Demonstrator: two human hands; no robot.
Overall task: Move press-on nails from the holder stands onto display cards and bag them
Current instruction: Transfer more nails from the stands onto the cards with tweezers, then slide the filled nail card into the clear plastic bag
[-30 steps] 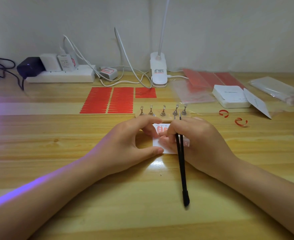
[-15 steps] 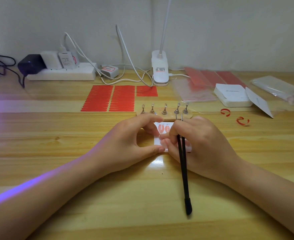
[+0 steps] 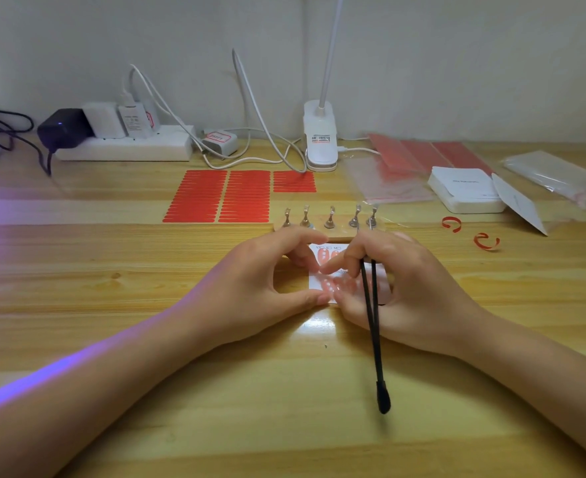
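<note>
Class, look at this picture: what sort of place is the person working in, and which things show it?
Probably a small home craft desk for packing press-on nails: a wooden table, a row of nail holder stands, a clip-on lamp and sheets of red adhesive strips.

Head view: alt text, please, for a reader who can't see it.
Both hands work a white display card of pink nails on a wooden table; the right hand holds black tweezers, the left hand steadies the card's edge.

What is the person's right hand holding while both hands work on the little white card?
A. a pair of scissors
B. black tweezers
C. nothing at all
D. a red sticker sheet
B: the right hand grips black tweezers, their joined end pointing back toward the person, over the white card.
</note>
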